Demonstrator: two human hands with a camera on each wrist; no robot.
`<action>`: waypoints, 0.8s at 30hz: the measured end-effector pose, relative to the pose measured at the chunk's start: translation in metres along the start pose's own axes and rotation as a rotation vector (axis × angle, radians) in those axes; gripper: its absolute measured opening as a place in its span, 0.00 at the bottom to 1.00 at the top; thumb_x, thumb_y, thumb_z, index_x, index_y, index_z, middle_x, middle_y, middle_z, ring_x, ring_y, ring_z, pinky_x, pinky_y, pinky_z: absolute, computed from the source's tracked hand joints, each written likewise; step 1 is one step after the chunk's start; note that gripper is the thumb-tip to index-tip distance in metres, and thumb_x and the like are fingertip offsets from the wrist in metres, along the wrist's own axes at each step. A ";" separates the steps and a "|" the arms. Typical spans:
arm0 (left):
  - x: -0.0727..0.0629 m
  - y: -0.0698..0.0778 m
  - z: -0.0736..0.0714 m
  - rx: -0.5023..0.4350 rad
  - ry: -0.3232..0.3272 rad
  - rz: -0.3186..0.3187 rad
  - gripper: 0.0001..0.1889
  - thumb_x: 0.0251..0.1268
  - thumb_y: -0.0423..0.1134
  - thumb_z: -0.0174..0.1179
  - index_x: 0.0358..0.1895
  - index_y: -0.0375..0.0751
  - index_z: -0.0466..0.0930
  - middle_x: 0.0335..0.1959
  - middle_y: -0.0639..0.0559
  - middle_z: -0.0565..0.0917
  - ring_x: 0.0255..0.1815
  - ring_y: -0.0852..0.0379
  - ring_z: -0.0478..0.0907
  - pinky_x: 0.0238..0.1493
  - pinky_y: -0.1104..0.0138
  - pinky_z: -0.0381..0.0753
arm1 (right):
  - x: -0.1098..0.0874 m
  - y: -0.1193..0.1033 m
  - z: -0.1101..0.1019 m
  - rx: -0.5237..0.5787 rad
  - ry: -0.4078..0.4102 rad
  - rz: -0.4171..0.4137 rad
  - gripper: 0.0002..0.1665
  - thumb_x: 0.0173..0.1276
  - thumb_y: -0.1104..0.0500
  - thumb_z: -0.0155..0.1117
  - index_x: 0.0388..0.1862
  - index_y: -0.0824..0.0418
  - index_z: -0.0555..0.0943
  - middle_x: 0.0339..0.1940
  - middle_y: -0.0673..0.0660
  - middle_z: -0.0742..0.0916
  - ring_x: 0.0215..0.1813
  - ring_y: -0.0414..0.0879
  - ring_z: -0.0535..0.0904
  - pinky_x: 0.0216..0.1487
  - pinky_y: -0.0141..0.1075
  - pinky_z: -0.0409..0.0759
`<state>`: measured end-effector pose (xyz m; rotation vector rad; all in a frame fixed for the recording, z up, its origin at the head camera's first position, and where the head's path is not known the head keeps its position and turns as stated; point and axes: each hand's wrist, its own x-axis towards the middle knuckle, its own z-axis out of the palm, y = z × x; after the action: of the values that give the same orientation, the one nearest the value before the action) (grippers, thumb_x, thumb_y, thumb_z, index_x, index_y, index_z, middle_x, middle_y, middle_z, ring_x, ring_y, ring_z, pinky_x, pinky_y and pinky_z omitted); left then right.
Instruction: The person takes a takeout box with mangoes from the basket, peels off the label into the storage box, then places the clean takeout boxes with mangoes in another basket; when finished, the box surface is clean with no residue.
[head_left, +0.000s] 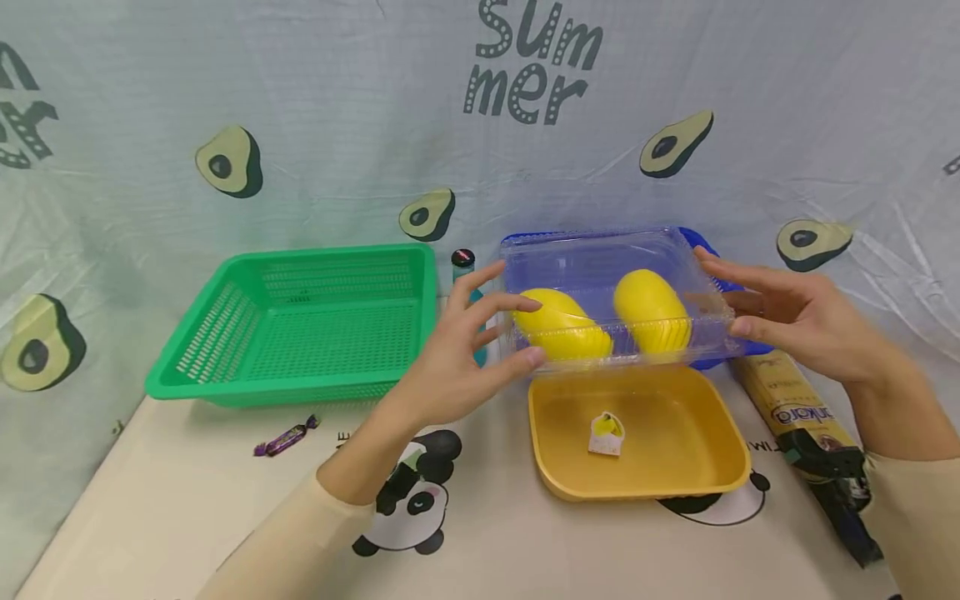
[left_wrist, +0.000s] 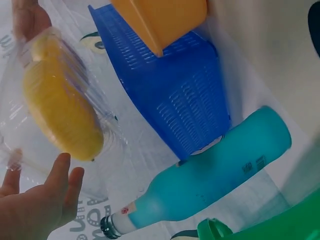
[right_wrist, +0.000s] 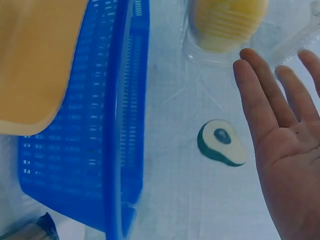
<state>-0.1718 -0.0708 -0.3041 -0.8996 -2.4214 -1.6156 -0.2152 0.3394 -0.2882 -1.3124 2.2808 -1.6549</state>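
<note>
A clear plastic clamshell box [head_left: 577,258] holding two yellow mangoes [head_left: 651,310] is raised between both hands, above the back of the table. At its left end, my left hand [head_left: 465,350] grips the side, thumb low at the front corner and fingers spread along the edge. My right hand [head_left: 802,308] holds the opposite end, thumb at the front corner and fingers farther back. In the left wrist view, one mango [left_wrist: 62,100] shows through the plastic above the fingertips. The right wrist view has the right fingers [right_wrist: 255,95] extended beside the box.
Behind and below the box stands a blue basket [left_wrist: 170,85]. An orange-yellow tray [head_left: 645,450] with a small fruit-picture tag [head_left: 606,435] sits in front. A green basket [head_left: 337,342], a teal bottle [left_wrist: 215,175] and a purple-wrapped candy [head_left: 287,437] lie leftward; a yellow packet [head_left: 787,400] lies right.
</note>
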 end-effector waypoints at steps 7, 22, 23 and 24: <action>0.023 -0.010 0.013 0.024 0.016 -0.019 0.18 0.73 0.43 0.66 0.62 0.47 0.78 0.83 0.50 0.48 0.81 0.47 0.58 0.71 0.50 0.72 | 0.001 0.008 -0.003 -0.092 0.057 0.112 0.38 0.69 0.81 0.56 0.78 0.72 0.64 0.83 0.60 0.64 0.78 0.39 0.66 0.66 0.23 0.71; 0.059 -0.035 0.039 0.257 -0.060 -0.091 0.20 0.78 0.46 0.58 0.68 0.48 0.75 0.84 0.39 0.47 0.82 0.39 0.54 0.74 0.41 0.64 | 0.018 0.041 0.003 -0.329 0.176 0.451 0.38 0.77 0.59 0.63 0.83 0.52 0.62 0.83 0.53 0.64 0.70 0.43 0.76 0.53 0.19 0.77; 0.062 -0.036 0.039 0.290 -0.081 -0.100 0.20 0.79 0.47 0.57 0.68 0.49 0.74 0.84 0.39 0.47 0.83 0.39 0.52 0.74 0.40 0.64 | 0.019 0.045 0.004 -0.330 0.173 0.471 0.39 0.77 0.57 0.63 0.83 0.52 0.62 0.83 0.54 0.64 0.69 0.43 0.76 0.53 0.20 0.77; 0.064 -0.036 0.038 0.323 -0.099 -0.105 0.20 0.79 0.48 0.57 0.68 0.49 0.74 0.84 0.38 0.48 0.83 0.39 0.52 0.74 0.39 0.64 | 0.020 0.048 0.006 -0.328 0.169 0.490 0.40 0.77 0.56 0.64 0.83 0.52 0.61 0.84 0.55 0.63 0.71 0.46 0.75 0.56 0.24 0.79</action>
<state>-0.2341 -0.0208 -0.3252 -0.8259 -2.7312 -1.1788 -0.2544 0.3258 -0.3199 -0.5728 2.7651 -1.3077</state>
